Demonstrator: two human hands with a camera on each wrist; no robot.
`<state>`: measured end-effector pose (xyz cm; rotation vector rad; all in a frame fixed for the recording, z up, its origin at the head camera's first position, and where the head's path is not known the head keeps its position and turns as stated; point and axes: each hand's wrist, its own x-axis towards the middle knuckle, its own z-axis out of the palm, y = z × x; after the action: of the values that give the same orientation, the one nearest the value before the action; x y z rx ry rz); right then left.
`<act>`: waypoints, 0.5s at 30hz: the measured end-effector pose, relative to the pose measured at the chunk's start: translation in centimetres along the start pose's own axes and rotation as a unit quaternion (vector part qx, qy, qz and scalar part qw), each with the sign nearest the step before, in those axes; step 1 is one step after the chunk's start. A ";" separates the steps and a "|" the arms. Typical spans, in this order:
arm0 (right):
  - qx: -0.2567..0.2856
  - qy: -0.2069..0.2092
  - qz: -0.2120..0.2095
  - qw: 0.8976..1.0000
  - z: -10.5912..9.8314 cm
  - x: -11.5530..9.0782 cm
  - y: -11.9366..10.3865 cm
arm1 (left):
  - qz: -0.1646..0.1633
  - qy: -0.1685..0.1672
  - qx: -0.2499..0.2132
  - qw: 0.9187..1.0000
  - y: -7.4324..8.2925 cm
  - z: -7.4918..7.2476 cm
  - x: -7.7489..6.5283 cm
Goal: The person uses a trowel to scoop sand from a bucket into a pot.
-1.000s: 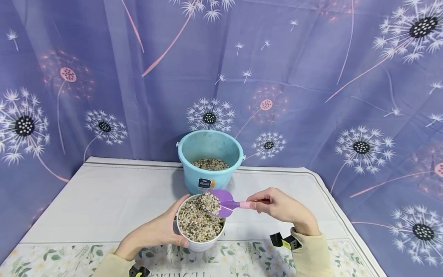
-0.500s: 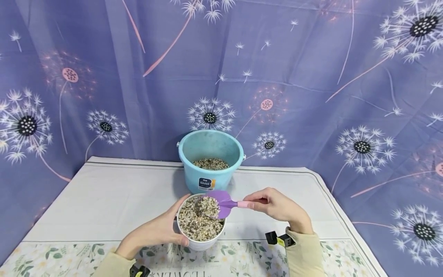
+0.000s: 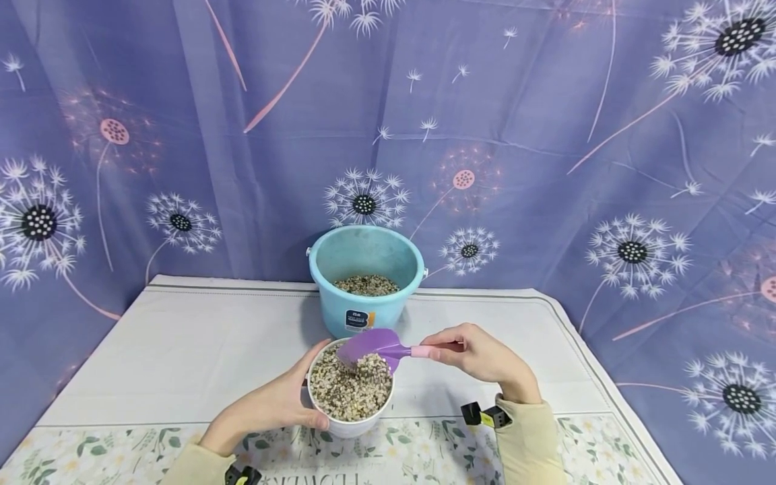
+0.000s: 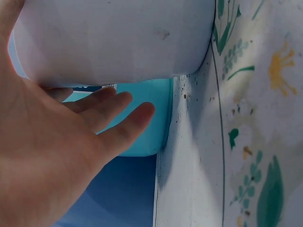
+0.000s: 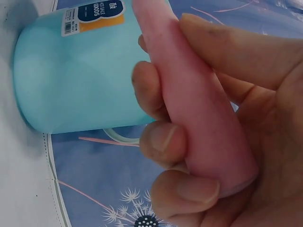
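Note:
A white pot (image 3: 348, 429) filled with pale, speckled grit (image 3: 348, 394) stands near the middle of the table. My left hand (image 3: 273, 407) holds it from the left, thumb at the near side and fingers round the far side; the left wrist view has the pot's wall (image 4: 118, 42) above my spread fingers. In my right hand (image 3: 485, 357) is the pink handle (image 5: 203, 113) of a purple hand trowel (image 3: 371, 343), with fingers wrapped round it. The trowel's blade is tilted over the pot's far rim, grit lying at its lower edge.
Directly behind the pot stands a light blue bucket (image 3: 333, 303) with more grit (image 3: 368, 285) at its bottom. The white table (image 3: 212, 350) has a flowered strip (image 3: 121, 451) along the front. A purple dandelion-print curtain (image 3: 273, 168) hangs behind and at both sides.
The trowel blade has tipped over, so its load of grit now lies on the pot's contents. My right hand has shifted slightly left; my left hand stays on the pot.

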<state>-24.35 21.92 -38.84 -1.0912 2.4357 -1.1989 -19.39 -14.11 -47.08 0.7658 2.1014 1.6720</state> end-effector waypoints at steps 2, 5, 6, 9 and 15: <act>0.005 0.001 -0.005 1.000 0.1 0.0 -0.1 | 0.001 0.001 0.002 1.000 0.0 0.0 0.0; 0.008 0.003 -0.013 1.000 0.1 0.1 -0.2 | 0.000 0.005 0.010 1.000 0.1 0.0 0.0; 0.007 0.004 -0.013 1.000 0.1 0.1 -0.3 | -0.001 0.006 0.013 1.000 0.1 0.0 0.0; -0.005 0.012 -0.019 1.000 0.1 0.0 -0.4 | -0.005 0.009 0.025 1.000 0.1 0.0 -0.1; -0.060 0.054 -0.024 0.996 0.1 -0.2 -0.5 | -0.010 0.010 0.057 0.998 0.1 -0.1 -0.3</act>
<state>-23.85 21.81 -38.53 -1.1504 2.6089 -1.1674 -19.18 -14.31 -46.97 0.7628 2.2268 1.5660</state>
